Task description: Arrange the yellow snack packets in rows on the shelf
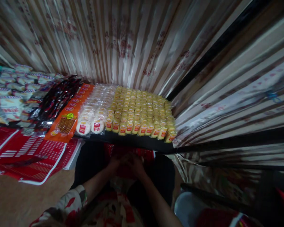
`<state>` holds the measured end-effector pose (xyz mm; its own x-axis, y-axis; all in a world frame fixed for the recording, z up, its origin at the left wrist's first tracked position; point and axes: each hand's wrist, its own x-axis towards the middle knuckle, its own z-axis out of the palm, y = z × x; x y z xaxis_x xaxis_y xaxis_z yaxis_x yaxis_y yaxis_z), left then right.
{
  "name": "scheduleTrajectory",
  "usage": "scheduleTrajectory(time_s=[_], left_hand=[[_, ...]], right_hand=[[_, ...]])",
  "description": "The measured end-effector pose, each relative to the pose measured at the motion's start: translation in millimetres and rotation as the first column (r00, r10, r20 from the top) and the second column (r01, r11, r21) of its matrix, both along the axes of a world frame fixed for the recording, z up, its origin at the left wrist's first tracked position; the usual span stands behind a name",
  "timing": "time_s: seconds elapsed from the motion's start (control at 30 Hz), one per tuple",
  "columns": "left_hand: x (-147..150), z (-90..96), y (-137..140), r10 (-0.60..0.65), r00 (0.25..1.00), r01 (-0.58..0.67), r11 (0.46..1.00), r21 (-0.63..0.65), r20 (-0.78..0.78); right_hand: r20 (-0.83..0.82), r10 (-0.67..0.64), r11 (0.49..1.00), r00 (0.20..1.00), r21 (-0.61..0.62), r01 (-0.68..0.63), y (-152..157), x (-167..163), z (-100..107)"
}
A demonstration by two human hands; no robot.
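Note:
My left hand (115, 163) and my right hand (135, 164) come together low over my lap, just below the black table edge (142, 142). The light there is dim, and I cannot make out the fingers or whether they hold anything. Behind them is a red bag with a white edge (149, 154), partly in shadow. Nearest above my hands, on the table, stand rows of small yellow wrapped packs (139, 113) with red labels. To their left are round white wrapped packs (97, 126) in clear film.
An orange snack packet (68, 116) lies beside dark shiny packets (58, 97). White packets (11, 108) fill the table's left end. A red and white bag (35, 154) hangs below. Striped curtains (123, 41) close off the back; a pale bucket-like container (189, 205) stands lower right.

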<state>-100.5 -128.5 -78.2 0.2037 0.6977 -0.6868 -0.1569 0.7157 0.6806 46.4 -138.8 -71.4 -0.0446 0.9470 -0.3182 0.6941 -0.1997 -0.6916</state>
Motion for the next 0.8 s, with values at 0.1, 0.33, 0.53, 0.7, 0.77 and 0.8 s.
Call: scheduleTrajectory(time_s=[0.1, 0.33, 0.53, 0.7, 0.77, 0.8], left_hand=[[-6.4, 12.0, -7.8, 0.074, 0.996, -0.076, 0.996, 0.047, 0.048], [-14.9, 39.5, -20.8, 0.085, 0.996, -0.091, 0.961, 0.260, 0.034], [-25.6, 60.4, -19.6, -0.018, 1.000, 0.027, 0.870, 0.492, -0.024], [-36.3, 78.4, -20.1, -0.072, 0.978, 0.198, 0.622, 0.757, -0.196], [-38.8, 87.0, -18.0, -0.067, 0.961, 0.249, 0.633, 0.733, -0.269], [-39.8, 90.8, -16.0, -0.064, 0.955, 0.258, 0.662, 0.704, -0.289]], right_hand=[[-0.146, -0.103, 0.993, 0.984, 0.038, 0.110, -7.4, 2.6, 11.7], [-0.570, -0.248, 0.963, 0.783, -0.059, 0.262, -12.9, -1.6, 42.6], [-0.663, -0.432, 0.895, 0.612, -0.228, 0.384, -6.6, -8.7, 69.9], [-0.588, -0.410, 0.903, 0.697, -0.153, 0.402, -0.5, -9.8, 78.1], [-0.591, -0.393, 0.915, 0.705, -0.171, 0.366, 0.4, -11.0, 80.7], [-0.592, -0.391, 0.918, 0.704, -0.193, 0.347, 0.6, -11.8, 82.0]])
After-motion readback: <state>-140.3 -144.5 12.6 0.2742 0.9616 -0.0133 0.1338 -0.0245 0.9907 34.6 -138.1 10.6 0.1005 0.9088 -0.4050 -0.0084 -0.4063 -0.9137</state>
